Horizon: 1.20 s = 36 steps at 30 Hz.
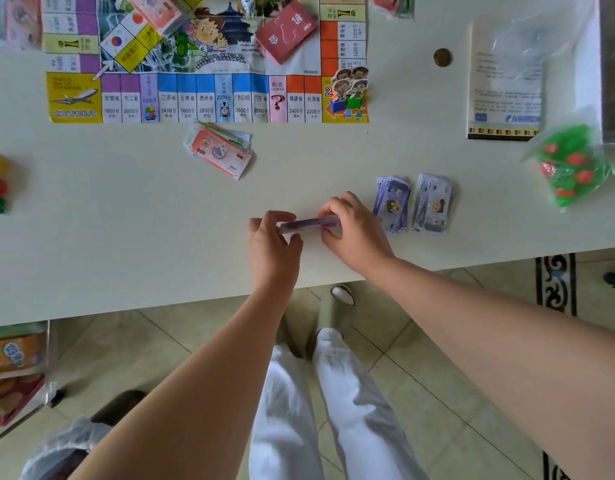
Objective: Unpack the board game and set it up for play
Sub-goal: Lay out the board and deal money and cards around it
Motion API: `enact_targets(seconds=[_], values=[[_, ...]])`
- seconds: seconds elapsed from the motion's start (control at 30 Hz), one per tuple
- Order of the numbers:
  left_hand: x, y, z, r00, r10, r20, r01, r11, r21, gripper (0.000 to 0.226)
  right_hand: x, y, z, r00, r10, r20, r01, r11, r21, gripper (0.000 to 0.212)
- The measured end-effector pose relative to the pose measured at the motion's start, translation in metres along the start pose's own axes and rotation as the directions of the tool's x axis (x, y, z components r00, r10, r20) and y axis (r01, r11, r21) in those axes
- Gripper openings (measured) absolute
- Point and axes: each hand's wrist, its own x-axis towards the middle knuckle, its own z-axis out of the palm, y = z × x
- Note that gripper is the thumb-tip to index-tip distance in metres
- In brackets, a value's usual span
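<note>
On a pale table (pixel 126 209) above a tiled floor, the game board (pixel 205 95) lay unfolded at the far edge. A red card deck (pixel 285 34) and a die (pixel 248 3) rested on its middle, and cardboard player figures (pixel 349 88) stood on the corner square. Nearer the front edge, a person held a stack of purple play notes (pixel 309 224) edge-on just above the tabletop. The left hand (pixel 273 240) pinched one end between curled fingers and thumb, and the right hand (pixel 351 226) was curled over the other end.

Two fanned piles of purple notes (pixel 392 204) lay side by side just beside the right hand, while an orange bundle (pixel 219 152) sat below the board. A bag of green and red houses (pixel 572 164) lay unopened near the right edge, by a printed rules sheet (pixel 505 91) and a coin (pixel 442 57).

The step in hand appeared to be sorting the play money into shares. The next move would likely call for peeling notes off the stack and laying them down as a further pile, kept apart from the two there.
</note>
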Motion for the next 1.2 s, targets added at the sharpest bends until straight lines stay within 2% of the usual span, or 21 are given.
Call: enact_targets(seconds=[0.1,0.23,0.4,0.5,0.57,0.63,0.67,0.7,0.77,0.8,0.87,1.03,1.2], values=[[0.004,0.003,0.006,1.000,-0.003,0.021,0.004,0.999,-0.034,0.032,0.003,-0.003,0.002,0.999,-0.022,0.045,0.023,0.999,-0.022,0.017],[0.005,0.004,0.010,1.000,-0.008,0.001,0.008,0.998,-0.055,0.032,0.005,-0.002,-0.001,0.999,-0.048,-0.010,0.048,0.999,-0.014,0.011],[0.009,0.005,0.011,0.999,-0.031,0.030,0.032,0.999,-0.012,0.026,0.011,0.000,-0.002,0.997,-0.036,0.075,0.040,0.997,-0.064,0.005],[0.010,0.011,0.007,0.998,-0.066,-0.015,0.065,0.996,-0.061,0.029,0.019,-0.004,-0.011,0.989,0.115,0.089,-0.123,0.987,0.099,0.007],[0.008,0.017,0.003,0.987,-0.159,-0.007,0.154,0.965,-0.214,0.031,0.023,-0.010,-0.020,0.938,0.269,0.218,-0.329,0.889,0.318,0.010],[0.005,0.027,-0.001,0.958,-0.263,0.116,0.287,0.855,-0.433,0.030,0.025,-0.018,-0.028,0.853,0.321,0.412,-0.509,0.687,0.519,0.008],[0.003,0.033,-0.004,0.933,-0.295,0.206,0.360,0.757,-0.545,0.023,0.025,-0.023,-0.030,0.817,0.307,0.489,-0.564,0.604,0.563,0.004],[0.000,0.041,-0.008,0.909,-0.304,0.285,0.416,0.634,-0.652,0.016,0.025,-0.029,-0.034,0.792,0.285,0.541,-0.596,0.553,0.581,0.003],[-0.003,0.054,-0.016,0.887,-0.286,0.363,0.456,0.420,-0.784,0.025,0.026,-0.040,-0.040,0.766,0.269,0.584,-0.629,0.502,0.594,0.010],[-0.004,0.058,-0.020,0.886,-0.273,0.375,0.454,0.349,-0.820,0.029,0.026,-0.046,-0.043,0.764,0.278,0.583,-0.634,0.489,0.599,0.016],[-0.003,0.062,-0.029,0.894,-0.254,0.369,0.434,0.282,-0.856,0.032,0.027,-0.056,-0.047,0.777,0.296,0.555,-0.620,0.506,0.599,0.023],[0.014,0.061,-0.045,0.902,-0.289,0.320,0.367,0.125,-0.922,0.030,0.043,-0.070,-0.040,0.882,0.298,0.365,-0.461,0.705,0.539,0.022],[0.033,0.052,-0.062,0.895,-0.316,0.315,0.362,0.104,-0.926,0.036,0.069,-0.085,-0.024,0.930,0.284,0.233,-0.361,0.823,0.439,0.022]])
